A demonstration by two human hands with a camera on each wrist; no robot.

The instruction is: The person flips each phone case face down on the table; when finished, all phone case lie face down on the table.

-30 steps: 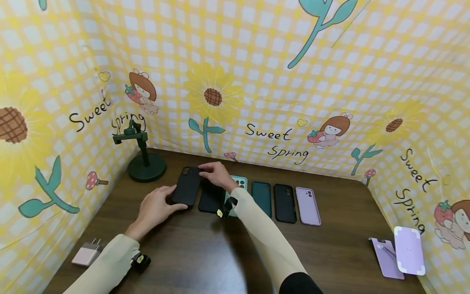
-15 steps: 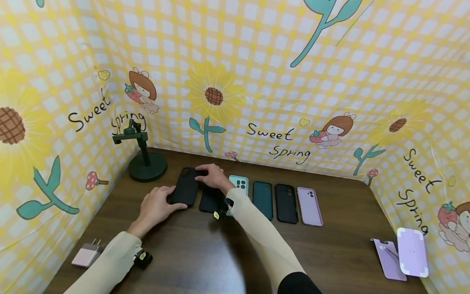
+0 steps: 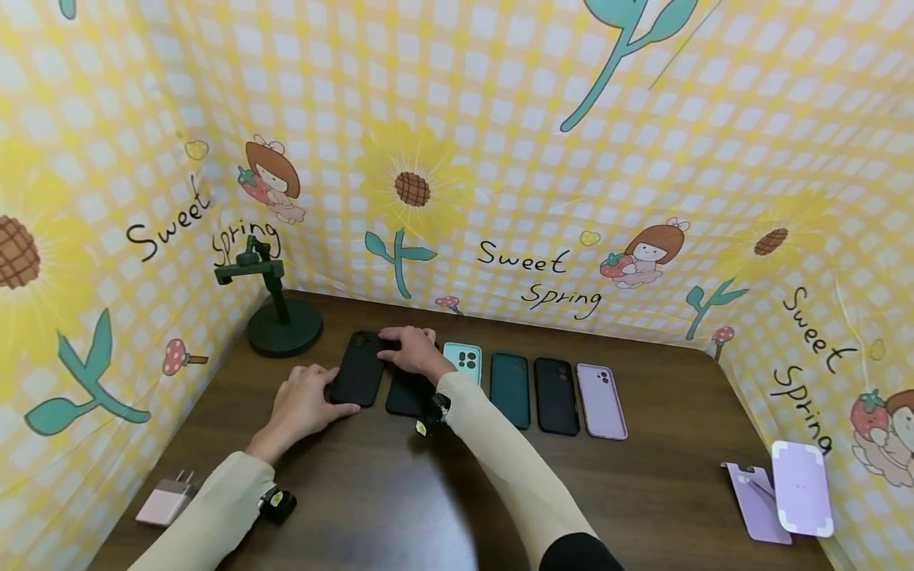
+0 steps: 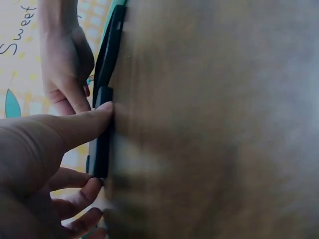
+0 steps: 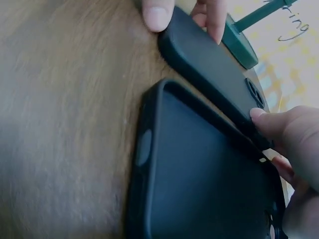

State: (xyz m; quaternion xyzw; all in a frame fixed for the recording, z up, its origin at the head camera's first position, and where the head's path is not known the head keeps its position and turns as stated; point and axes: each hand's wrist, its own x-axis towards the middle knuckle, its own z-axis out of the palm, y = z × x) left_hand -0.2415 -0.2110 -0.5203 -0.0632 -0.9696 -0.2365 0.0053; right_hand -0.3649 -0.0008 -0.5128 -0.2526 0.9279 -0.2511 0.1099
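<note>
Both hands hold one black phone case, back side up, at the left end of a row of cases. The left hand grips its near left corner, thumb along the near edge. At the far right corner, by the camera cutout, the right hand pinches it between thumb and fingers. Just right of it, partly under the right hand, lies a second black case, hollow side up in the right wrist view. In the left wrist view the held case appears edge-on, low against the table.
Rightward in the row lie a mint case, a teal case, another black case and a lilac case. A dark green stand is at back left, a plug charger at front left, a lilac folding stand far right.
The held black case has shifted slightly toward the near edge and lower, with the right hand following. The left hand keeps its hold with little movement. The other cases stay put.
</note>
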